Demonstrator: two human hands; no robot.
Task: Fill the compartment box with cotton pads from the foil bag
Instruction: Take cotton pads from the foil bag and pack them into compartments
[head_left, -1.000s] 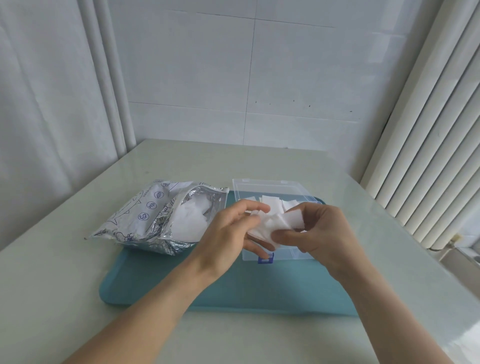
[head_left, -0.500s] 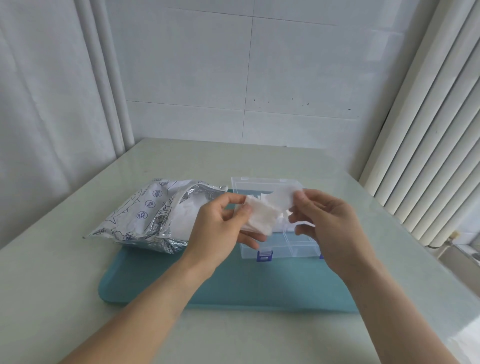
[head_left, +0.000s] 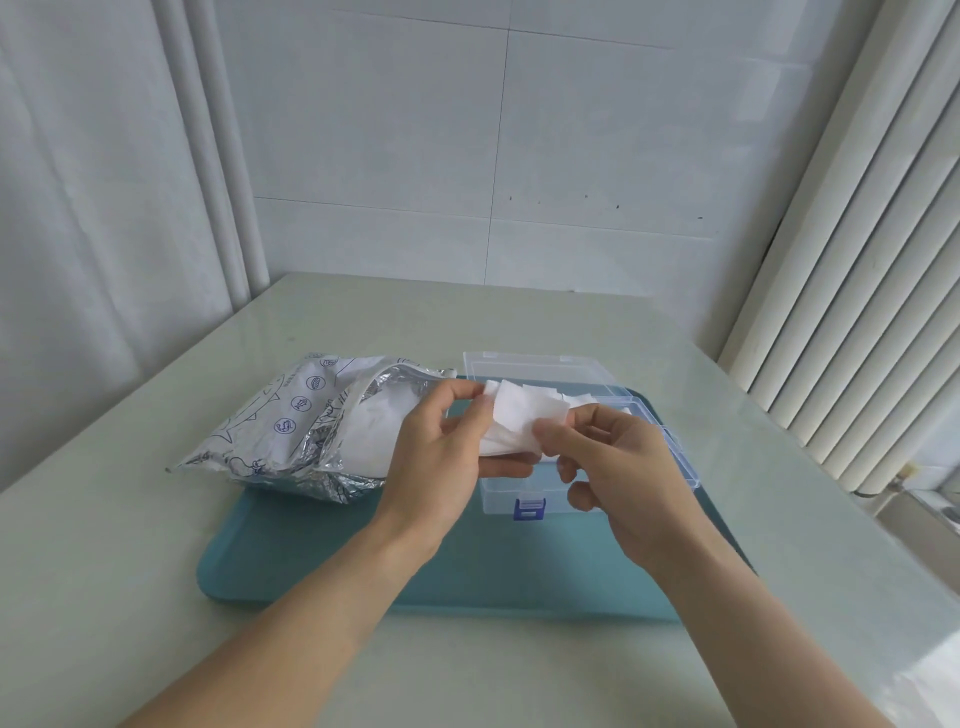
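Both hands work just above the compartment box (head_left: 582, 467): the left hand (head_left: 441, 457) grips a stack of cotton pads (head_left: 519, 421), the right hand (head_left: 613, 467) pinches off the top one. The box sits straight below on the teal tray (head_left: 311, 551), nothing between; the foil bag (head_left: 306, 431) gapes left of it.

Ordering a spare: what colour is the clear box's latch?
Blue, on the box's latch in the head view.

Both my forearms reach forward, hands raised and nearly touching. My left hand (head_left: 441, 457) grips with curled fingers, thumb on top; my right hand (head_left: 618, 467) pinches thumb-to-index, other fingers curled.
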